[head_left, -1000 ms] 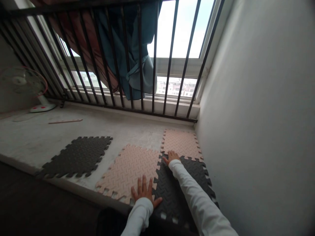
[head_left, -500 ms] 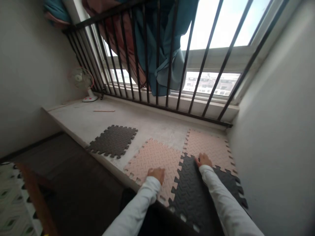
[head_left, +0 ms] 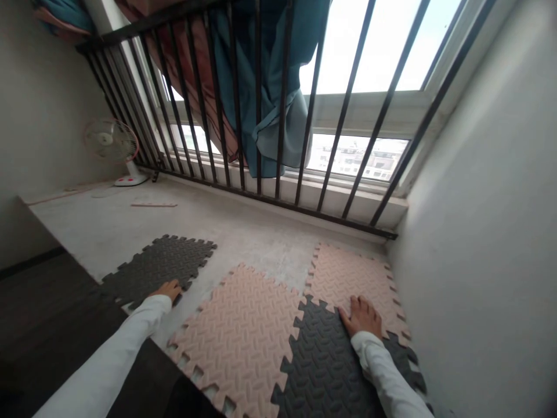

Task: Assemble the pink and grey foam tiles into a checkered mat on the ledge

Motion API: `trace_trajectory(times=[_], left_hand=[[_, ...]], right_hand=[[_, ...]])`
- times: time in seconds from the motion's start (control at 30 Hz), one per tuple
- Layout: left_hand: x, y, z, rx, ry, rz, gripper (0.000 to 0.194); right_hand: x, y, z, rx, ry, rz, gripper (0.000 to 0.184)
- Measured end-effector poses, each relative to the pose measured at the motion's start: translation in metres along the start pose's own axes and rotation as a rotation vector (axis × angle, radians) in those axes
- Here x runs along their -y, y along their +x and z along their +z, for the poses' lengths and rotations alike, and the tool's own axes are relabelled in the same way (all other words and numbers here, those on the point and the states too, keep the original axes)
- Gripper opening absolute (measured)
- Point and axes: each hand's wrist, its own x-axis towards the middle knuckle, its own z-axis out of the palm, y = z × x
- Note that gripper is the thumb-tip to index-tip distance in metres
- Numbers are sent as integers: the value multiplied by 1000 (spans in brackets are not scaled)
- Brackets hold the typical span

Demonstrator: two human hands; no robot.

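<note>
My left hand [head_left: 169, 289] rests at the near right edge of a dark grey foam mat tile [head_left: 161, 262], its fingers reaching over the border; nothing shows lifted. My right hand [head_left: 362, 317] lies flat with spread fingers where the back pink foam tile [head_left: 348, 270] meets the near dark grey foam tile [head_left: 324, 354]. Between the hands lies another pink foam tile [head_left: 243, 325], its right side joined to the near grey one. A strip of bare ledge separates this pink tile from the left grey tile. My right forearm covers part of the near grey tile.
The tiles lie on a pale raised ledge [head_left: 243, 232]. A dark metal railing [head_left: 265, 196] runs along the window, with curtains [head_left: 265, 87] hanging behind it. A fan [head_left: 113, 145] and a thin strip [head_left: 154, 205] are farther left. A white wall [head_left: 478, 261] bounds the right.
My left hand has moved left from the middle pink tile to the edge of the left grey tile. My right hand stays near the same seam, flatter now. The view has shifted.
</note>
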Motion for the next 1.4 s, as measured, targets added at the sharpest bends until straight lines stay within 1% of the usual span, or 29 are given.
trace_trajectory(times=[0.07, 0.1, 0.13, 0.2, 0.23, 0.33, 0.4, 0.43, 0.5, 0.57, 0.63, 0.7, 0.87, 1.0, 1.17, 1.27, 1.4], left_hand=[[-11, 9, -8, -38, -2, -11, 34], [-22, 13, -15, -90, -6, 15, 36], [-37, 16, -22, -167, -23, 55, 38], [-81, 20, -38, -292, -56, 173, 40], [-108, 20, -46, -309, -74, 232, 38], [-199, 16, -60, -238, -135, 390, 39], [-255, 13, -61, -168, -183, 463, 42], [-279, 12, -59, -129, -196, 496, 43], [-317, 11, -54, -86, -209, 551, 45], [-341, 11, -49, -76, -214, 587, 46], [-355, 12, -43, -74, -212, 615, 47], [-362, 11, -37, -63, -195, 658, 46], [-363, 8, -25, -48, -135, 746, 44], [-363, 7, -24, -50, -124, 733, 45], [-367, 5, -24, -10, -118, 729, 50], [-369, 6, -21, -15, -124, 727, 51], [-364, 7, -17, -20, -154, 722, 49]], right_hand=[[0, -1, 0, -9, 1, 11, 57], [1, -2, -1, -9, 5, 12, 57], [1, -2, -2, -8, 10, 13, 56], [2, -3, -4, -4, 23, 15, 56], [2, -3, -5, -2, 28, 18, 56], [3, -3, -8, 9, 42, 31, 56], [3, -4, -10, 15, 51, 33, 56], [3, -4, -10, 15, 54, 33, 56], [3, -4, -10, 14, 55, 34, 56], [3, -4, -9, 19, 50, 38, 56], [2, -4, -9, 25, 47, 37, 55], [2, -5, -10, 29, 52, 34, 54], [3, -5, -14, 30, 70, 37, 55], [4, -5, -15, 42, 80, 42, 55], [3, -5, -12, 56, 92, 48, 56], [3, -5, -13, 56, 97, 50, 55], [3, -5, -15, 53, 97, 48, 56]])
